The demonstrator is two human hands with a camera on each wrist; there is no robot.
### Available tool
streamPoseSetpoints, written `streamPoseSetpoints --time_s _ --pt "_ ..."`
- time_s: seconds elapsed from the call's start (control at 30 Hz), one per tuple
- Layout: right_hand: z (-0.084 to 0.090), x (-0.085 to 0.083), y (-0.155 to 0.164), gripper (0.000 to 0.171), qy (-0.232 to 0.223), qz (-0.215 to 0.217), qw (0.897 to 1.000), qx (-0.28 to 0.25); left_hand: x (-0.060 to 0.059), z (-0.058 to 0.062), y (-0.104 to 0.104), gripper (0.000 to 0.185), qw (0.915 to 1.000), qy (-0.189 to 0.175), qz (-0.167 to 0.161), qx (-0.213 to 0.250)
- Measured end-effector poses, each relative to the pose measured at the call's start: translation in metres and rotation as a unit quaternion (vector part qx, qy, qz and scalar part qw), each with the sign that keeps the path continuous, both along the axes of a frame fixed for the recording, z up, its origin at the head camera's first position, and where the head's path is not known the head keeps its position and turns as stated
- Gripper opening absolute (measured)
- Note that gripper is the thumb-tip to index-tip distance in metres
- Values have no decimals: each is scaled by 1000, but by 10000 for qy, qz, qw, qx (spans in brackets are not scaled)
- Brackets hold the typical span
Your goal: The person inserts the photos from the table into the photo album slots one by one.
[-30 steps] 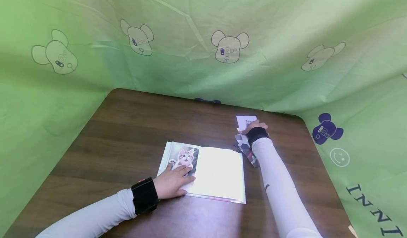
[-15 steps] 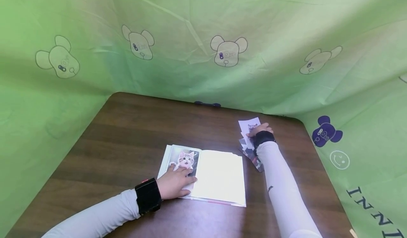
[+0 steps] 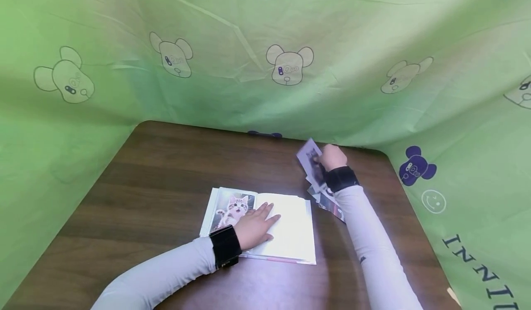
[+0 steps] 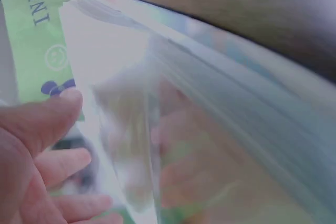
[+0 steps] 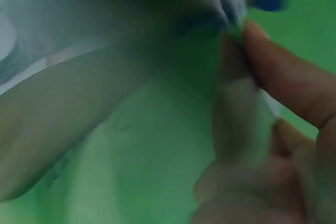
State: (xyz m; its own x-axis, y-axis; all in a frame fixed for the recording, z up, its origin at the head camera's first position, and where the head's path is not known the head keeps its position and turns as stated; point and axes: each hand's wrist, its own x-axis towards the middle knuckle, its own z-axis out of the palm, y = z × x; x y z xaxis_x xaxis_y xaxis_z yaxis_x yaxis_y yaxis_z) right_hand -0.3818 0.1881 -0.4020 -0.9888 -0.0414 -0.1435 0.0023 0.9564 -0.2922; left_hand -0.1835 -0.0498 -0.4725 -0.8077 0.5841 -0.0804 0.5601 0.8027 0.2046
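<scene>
An open photo album (image 3: pixel 292 236) lies on the table, with a kitten picture (image 3: pixel 235 206) in its left page and a white right page. My left hand (image 3: pixel 254 227) lies over the album's middle, fingers straight and spread toward the right page. In the left wrist view, this left hand (image 4: pixel 37 166) is beside the glossy clear sleeves (image 4: pixel 210 129). At the back right, my right hand (image 3: pixel 333 157) pinches a photo card (image 3: pixel 309 162) with a dim animal picture, tilted above other cards. The right wrist view is blurred, but thumb and finger meet on the card's edge.
Several overlapping photo cards (image 3: pixel 329 204) lie right of the album, partly under the right forearm. A brown wooden table (image 3: pixel 166 172) bears everything. Green printed cloth (image 3: pixel 224 93) hangs behind its back edge and along both sides.
My left hand has slid right from the kitten picture toward the white page. The right hand has raised a photo card from the pile and tilted it.
</scene>
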Motion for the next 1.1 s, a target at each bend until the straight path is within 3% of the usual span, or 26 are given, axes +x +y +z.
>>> streamPoseSetpoints --time_s 0.07,0.1,0.17,0.23,0.3,0.4,0.5,0.63,0.93,1.1 --pt "3 1 -9 29 22 180 9951 -972 -1 -1 6 56 10000 59 18 -43" --pt "2 1 -13 27 -112 268 9876 -1541 -1 -2 8 56 9999 106 22 -75" --pt "-5 4 -22 27 -640 433 9629 -2585 -1 -4 10 56 9998 146 48 -134" --pt "-18 8 -31 28 -1292 359 9282 -3472 -1 -7 10 56 9996 190 62 -180" --pt "-32 14 -38 27 -1777 170 8984 -4013 -1 -8 10 56 9996 222 72 -174" --pt "-53 23 -46 22 -2117 -192 8627 -4588 -1 -10 10 56 9994 292 56 -156" --pt "-68 32 -49 16 -2194 -398 8429 -4897 -2 -12 12 56 9994 300 52 -146" --pt "-77 36 -49 15 -2082 -437 8365 -5050 -3 -15 13 56 9994 286 82 -184" --pt "-75 33 -44 17 -1814 -491 8496 -4929 -4 -13 13 55 9990 391 111 -177" --pt "-74 32 -39 11 -1972 -516 8399 -5031 -3 -14 13 55 9992 328 140 -178"
